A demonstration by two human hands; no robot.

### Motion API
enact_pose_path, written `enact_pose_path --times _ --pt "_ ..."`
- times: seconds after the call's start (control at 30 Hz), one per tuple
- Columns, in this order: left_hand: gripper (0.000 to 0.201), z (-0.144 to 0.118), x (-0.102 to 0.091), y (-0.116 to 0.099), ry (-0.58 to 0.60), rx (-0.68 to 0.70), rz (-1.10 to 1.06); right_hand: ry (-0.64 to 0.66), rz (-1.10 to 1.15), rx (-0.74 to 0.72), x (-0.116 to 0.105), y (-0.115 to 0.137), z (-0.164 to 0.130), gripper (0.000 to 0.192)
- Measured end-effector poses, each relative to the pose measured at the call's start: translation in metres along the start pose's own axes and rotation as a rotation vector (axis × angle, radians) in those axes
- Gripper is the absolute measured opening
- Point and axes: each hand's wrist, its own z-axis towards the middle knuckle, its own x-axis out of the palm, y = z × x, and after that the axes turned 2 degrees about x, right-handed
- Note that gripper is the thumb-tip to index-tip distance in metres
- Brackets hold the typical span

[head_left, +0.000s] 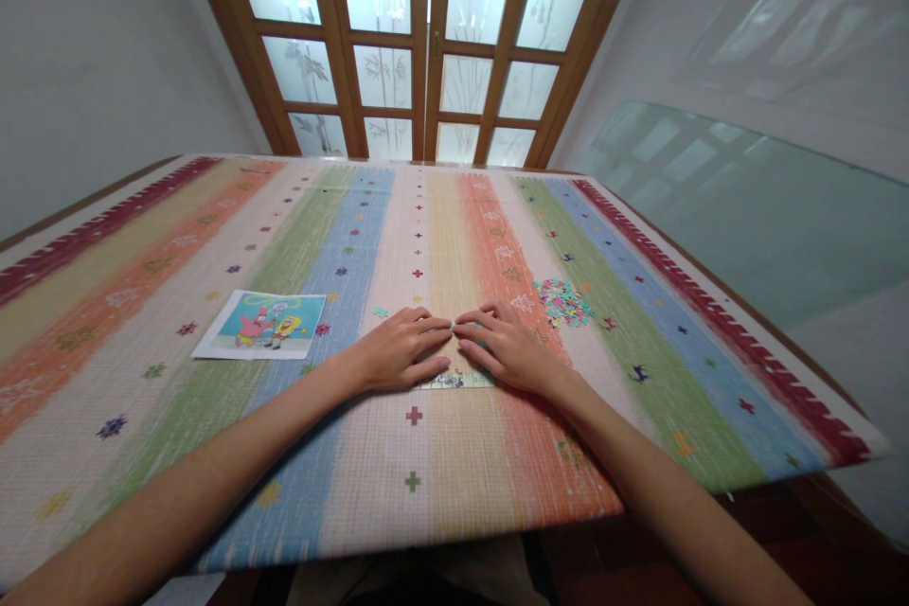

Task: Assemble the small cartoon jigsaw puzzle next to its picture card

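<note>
From the head view, our left hand (398, 346) and right hand (506, 347) lie flat, fingers pressed together, fingertips meeting at frame centre over the puzzle (454, 380) on the desk (426, 511). It's mostly hidden underneath. Loose pieces (562, 301) sit right; a reference picture (264, 324) sits left.

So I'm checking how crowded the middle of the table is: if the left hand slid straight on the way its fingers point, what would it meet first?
The left hand points right, toward the right hand. Their fingertips already look to be touching over the partly built puzzle, so it would meet that hand at once.
</note>
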Motion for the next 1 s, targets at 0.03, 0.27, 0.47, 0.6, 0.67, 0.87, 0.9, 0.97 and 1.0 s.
enact_pose_path --times 0.03,0.27,0.47,0.6,0.67,0.87,0.9,0.97,1.0 --pt "0.034 0.000 -0.001 0.000 0.006 -0.009 -0.014 0.002 0.003 -0.001 0.000 0.000 0.000 0.032" --pt "0.032 -0.006 -0.016 0.013 -0.124 -0.117 -0.141 0.014 0.002 -0.009 -0.003 0.001 0.002 0.030" --pt "0.028 -0.033 -0.040 0.049 -0.130 -0.237 0.084 0.035 -0.010 -0.008 -0.001 0.001 0.002 0.030" --pt "0.028 -0.049 -0.044 0.065 -0.045 -0.313 0.157 0.013 -0.009 -0.034 0.001 0.001 0.002 0.031" --pt "0.028 -0.053 -0.046 0.068 -0.012 -0.323 0.150 0.015 -0.001 -0.041 0.001 0.000 0.002 0.031" --pt "0.029 -0.054 -0.050 0.069 0.001 -0.344 0.101 0.014 0.045 -0.010 0.001 0.002 0.002 0.027" --pt "0.030 -0.054 -0.049 0.069 0.000 -0.349 0.094 0.006 0.062 0.005 0.001 0.002 0.002 0.026" --pt "0.031 -0.053 -0.048 0.069 -0.004 -0.360 0.076 -0.008 0.096 0.037 0.001 0.002 0.002 0.025" --pt "0.031 -0.053 -0.047 0.069 -0.007 -0.364 0.065 -0.008 0.109 0.051 0.001 0.001 0.002 0.024"
